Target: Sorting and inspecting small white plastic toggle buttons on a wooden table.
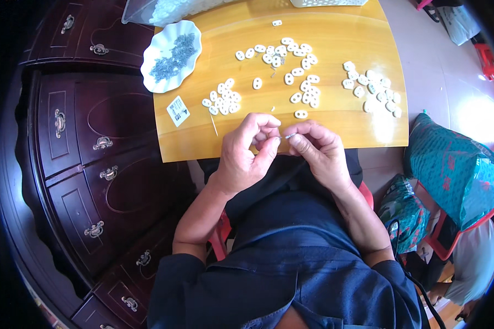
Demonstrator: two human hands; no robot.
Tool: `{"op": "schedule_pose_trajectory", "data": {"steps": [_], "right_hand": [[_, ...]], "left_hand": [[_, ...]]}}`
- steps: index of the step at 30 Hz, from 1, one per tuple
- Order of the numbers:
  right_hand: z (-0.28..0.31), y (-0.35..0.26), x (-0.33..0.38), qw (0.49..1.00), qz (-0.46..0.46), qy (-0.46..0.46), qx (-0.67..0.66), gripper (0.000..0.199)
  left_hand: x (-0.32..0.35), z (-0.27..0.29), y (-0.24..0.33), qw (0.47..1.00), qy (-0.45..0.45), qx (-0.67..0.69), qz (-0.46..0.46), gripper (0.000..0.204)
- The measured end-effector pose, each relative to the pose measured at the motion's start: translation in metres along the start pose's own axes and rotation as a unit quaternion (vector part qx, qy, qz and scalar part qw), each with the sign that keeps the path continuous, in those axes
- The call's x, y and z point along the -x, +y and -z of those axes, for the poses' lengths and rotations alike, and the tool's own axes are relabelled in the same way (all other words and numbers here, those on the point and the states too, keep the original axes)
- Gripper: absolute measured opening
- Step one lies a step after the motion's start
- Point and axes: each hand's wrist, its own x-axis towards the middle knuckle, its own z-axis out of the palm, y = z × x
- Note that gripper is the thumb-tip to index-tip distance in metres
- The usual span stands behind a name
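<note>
My left hand (pixel 244 153) and my right hand (pixel 324 153) meet over the near edge of the wooden table (pixel 195 142). The right thumb and forefinger pinch a small silvery metal piece (pixel 290 136). My left fingertips are pinched together close beside it, on something thin that is too small to make out. Beyond them, small white oval pieces (pixel 301 114) with two dark holes lie singly and in loose groups. One group (pixel 223 101) is off to the left, another (pixel 381 93) to the right. Some tiny metal bits (pixel 274 70) lie among the middle ones.
A scalloped white dish (pixel 153 46) holds a heap of small dark metal pieces (pixel 175 57) at the table's far left. Nearby are a printed card (pixel 178 111) and a thin stick (pixel 213 125). Dark wooden drawers (pixel 115 109) flank the left; teal bags (pixel 450 164) and another person (pixel 475 257) are at right.
</note>
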Motion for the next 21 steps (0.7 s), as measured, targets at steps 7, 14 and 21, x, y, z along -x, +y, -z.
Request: {"op": "schedule_pose_trajectory", "data": {"steps": [7, 14, 21], "right_hand": [[-0.0039, -0.0013, 0.0006, 0.997, 0.006, 0.022, 0.079, 0.014], [-0.0018, 0.0004, -0.0002, 0.989, 0.058, 0.014, 0.133, 0.017], [-0.0025, 0.0026, -0.0013, 0.997, -0.002, 0.033, 0.065, 0.022]], "left_hand": [[-0.0046, 0.0015, 0.0026, 1.0, -0.024, -0.003, -0.001, 0.028], [-0.007, -0.0013, 0.0043, 0.999, -0.038, -0.015, 0.021, 0.027], [-0.0078, -0.0003, 0.0039, 0.998, -0.043, -0.036, 0.019, 0.028]]}}
